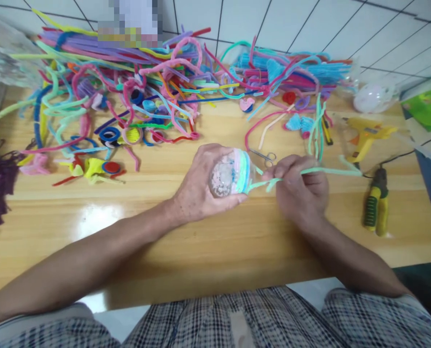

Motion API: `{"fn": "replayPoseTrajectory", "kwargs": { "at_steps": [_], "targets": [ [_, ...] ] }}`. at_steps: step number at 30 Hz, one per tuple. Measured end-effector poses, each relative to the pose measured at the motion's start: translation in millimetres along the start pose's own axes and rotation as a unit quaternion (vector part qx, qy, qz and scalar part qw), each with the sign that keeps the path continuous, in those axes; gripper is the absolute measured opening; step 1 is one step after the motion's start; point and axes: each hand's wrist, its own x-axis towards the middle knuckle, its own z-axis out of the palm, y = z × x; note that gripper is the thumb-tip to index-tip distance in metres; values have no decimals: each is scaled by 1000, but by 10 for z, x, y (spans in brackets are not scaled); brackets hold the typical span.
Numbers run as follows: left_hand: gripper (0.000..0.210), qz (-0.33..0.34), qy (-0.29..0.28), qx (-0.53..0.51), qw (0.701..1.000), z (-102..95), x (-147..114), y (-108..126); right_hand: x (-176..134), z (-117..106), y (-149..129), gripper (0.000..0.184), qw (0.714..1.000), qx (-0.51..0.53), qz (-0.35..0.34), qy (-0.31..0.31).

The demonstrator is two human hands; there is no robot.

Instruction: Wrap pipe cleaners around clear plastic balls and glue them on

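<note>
My left hand [201,186] is wrapped round a clear, rounded ball [222,179] with pale pink and silvery bits showing inside. Bands of pink, blue and mint-green pipe cleaner [242,170] circle the ball's right side. From that side a mint-green pipe cleaner [331,170] runs across to my right hand [302,186], whose fingers pinch it. Its free end sticks out to the right, past the knuckles. Just behind, between the hands, lies a pair of small scissors [268,157].
Heaps of coloured pipe cleaners [128,92] cover the back of the wooden table [215,251] along a tiled wall. On the right are a yellow glue gun [369,135], yellow-green handled pliers [375,203], a utility knife [326,131] and another clear ball [369,98]. Purple fringed material [0,188] hangs at left.
</note>
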Motion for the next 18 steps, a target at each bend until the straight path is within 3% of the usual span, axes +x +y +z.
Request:
{"fn": "replayPoseTrajectory", "kwargs": {
  "at_steps": [2,5,8,10,13,18],
  "targets": [
    [92,-25,-6,-19,999,-17,-20,-9,-34,-19,7,15,998,-44,-42,-22],
    [91,-60,-25,-49,997,-43,-38,-36,-36,-68,20,7,991,-100,-53,-67],
    [94,-75,-29,-63,995,-46,-41,-54,-1,-105,42,24,982,-149,-51,-105],
    [94,-65,-26,-61,996,-38,-41,-53,5,-98,49,23,973,-185,-39,-130],
    [90,-46,-15,-51,997,-23,-46,-34,-31,-49,41,5,972,-188,-46,-135],
    [85,-73,-13,-67,995,-14,-50,4,-93,-17,13,10,974,-166,-56,-143]
  ]
}}
